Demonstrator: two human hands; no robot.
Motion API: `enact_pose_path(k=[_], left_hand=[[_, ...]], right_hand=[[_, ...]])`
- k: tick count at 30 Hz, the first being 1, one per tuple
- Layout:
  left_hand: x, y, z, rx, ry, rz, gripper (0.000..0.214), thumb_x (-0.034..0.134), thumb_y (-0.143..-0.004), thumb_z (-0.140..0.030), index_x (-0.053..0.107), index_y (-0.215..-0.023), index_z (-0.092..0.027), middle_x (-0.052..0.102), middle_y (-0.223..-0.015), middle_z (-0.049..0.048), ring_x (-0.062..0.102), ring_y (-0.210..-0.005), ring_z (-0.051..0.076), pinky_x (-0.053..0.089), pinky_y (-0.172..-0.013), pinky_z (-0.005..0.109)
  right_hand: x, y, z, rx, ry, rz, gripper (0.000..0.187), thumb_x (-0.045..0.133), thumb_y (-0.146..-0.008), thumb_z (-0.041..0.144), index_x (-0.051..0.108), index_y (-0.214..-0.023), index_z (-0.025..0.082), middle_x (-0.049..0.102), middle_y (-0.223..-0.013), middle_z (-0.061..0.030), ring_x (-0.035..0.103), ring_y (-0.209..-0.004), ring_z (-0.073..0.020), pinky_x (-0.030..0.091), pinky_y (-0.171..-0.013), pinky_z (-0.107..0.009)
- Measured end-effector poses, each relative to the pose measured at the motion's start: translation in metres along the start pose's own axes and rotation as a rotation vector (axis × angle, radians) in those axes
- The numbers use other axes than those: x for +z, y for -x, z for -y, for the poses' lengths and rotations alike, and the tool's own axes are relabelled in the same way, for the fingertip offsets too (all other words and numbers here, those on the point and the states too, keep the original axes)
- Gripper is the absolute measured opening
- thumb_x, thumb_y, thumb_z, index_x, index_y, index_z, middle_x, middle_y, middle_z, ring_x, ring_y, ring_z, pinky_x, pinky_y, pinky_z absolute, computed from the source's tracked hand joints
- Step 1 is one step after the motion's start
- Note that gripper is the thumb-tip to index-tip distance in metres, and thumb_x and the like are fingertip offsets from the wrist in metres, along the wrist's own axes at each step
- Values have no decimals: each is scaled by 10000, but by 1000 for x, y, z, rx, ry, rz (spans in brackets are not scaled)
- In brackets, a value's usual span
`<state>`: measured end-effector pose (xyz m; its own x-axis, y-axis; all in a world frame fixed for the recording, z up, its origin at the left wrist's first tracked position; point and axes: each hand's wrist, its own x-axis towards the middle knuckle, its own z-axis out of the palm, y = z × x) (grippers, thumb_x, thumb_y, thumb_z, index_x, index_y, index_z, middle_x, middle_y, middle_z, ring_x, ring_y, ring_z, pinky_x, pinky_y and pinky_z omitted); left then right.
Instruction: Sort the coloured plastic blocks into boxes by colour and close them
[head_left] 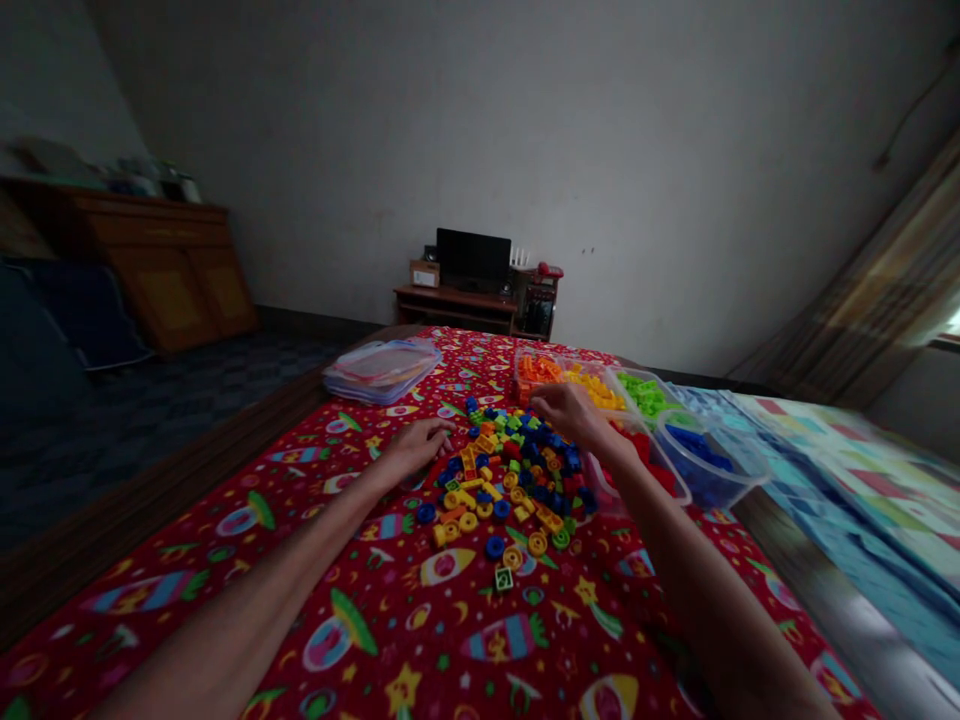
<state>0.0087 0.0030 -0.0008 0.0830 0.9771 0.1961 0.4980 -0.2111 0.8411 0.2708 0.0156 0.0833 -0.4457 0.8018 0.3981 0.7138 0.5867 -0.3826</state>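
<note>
A loose pile of colourful plastic building blocks (487,490) is spread on the red patterned cloth (315,560). At the pile's left edge rests my left hand (418,447), its fingers loosely bent and apart with nothing visible in them. My right hand (568,412) is over the far right of the pile, near the clear tub of orange blocks (538,370). Its fingers are curled together and point left; whatever they pinch is hidden. Beside that arm are tubs of yellow blocks (596,388), green blocks (643,396), red blocks (654,462) and blue blocks (697,448).
Clear lids (384,372) lie stacked on the cloth at the left. A bed with a blue and patterned cover (832,450) adjoins on the right. Beyond the table stand a monitor (474,260) on a low desk and a wooden cabinet (172,265).
</note>
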Motion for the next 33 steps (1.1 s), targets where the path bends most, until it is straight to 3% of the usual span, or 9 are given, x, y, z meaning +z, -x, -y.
enact_pose_path(k=[3, 7, 11, 15, 18, 24, 28, 33], left_hand=[[2, 0, -5, 56, -105, 3, 311, 497, -694, -310, 701, -883, -171, 679, -667, 12, 600, -630, 179, 451, -587, 254], [6, 2, -14, 120, -151, 99, 311, 539, -714, -348, 713, -918, -190, 724, -883, 50, 639, -801, 214, 476, -686, 270], [10, 3, -13, 182, -112, 190, 315, 576, -720, -414, 699, -911, -197, 716, -956, 57, 640, -872, 228, 482, -754, 282], [10, 3, -9, 164, -112, 243, 318, 600, -695, -436, 659, -863, -172, 689, -828, 50, 622, -758, 206, 481, -684, 285], [11, 3, -10, 142, -72, 243, 277, 609, -677, -429, 613, -779, -171, 639, -726, 19, 580, -675, 171, 464, -616, 262], [14, 3, -11, 177, -28, 252, 254, 608, -678, -421, 580, -730, -175, 597, -701, 7, 542, -657, 152, 454, -603, 253], [11, 6, -19, 127, 43, 190, 345, 650, -638, -440, 593, -850, -174, 636, -832, 33, 584, -748, 176, 478, -671, 278], [8, 11, -34, 44, 191, 219, 500, 659, -661, -474, 555, -1041, -167, 643, -949, 63, 608, -819, 191, 480, -669, 271]], right_hand=[[18, 14, 8, -25, 122, 60, 250, 521, -831, 211, 684, -1016, 169, 698, -884, -82, 619, -808, -172, 431, -720, -247], [35, 25, 13, -133, 209, 178, 328, 544, -814, 138, 644, -1124, 176, 655, -1108, -113, 577, -1052, -196, 422, -872, -266], [33, 27, 17, -122, 301, 251, 286, 530, -822, 137, 661, -1074, 175, 664, -1061, -108, 601, -966, -178, 430, -822, -247], [24, 29, 23, -82, 362, 306, 194, 539, -828, 204, 681, -956, 174, 683, -883, -86, 609, -780, -162, 398, -648, -227], [20, 30, 27, -105, 347, 296, 192, 501, -836, 180, 677, -913, 171, 672, -800, -70, 583, -687, -142, 342, -578, -226], [19, 33, 25, -128, 243, 251, 220, 515, -843, 182, 662, -1006, 162, 675, -832, -79, 594, -753, -154, 362, -635, -227], [23, 33, 19, -154, 213, 222, 303, 526, -838, 177, 632, -1122, 169, 687, -936, -101, 615, -851, -182, 402, -707, -245], [25, 33, 25, -238, 97, 154, 346, 545, -849, 207, 598, -1188, 164, 660, -1083, -124, 611, -946, -195, 422, -776, -265]])
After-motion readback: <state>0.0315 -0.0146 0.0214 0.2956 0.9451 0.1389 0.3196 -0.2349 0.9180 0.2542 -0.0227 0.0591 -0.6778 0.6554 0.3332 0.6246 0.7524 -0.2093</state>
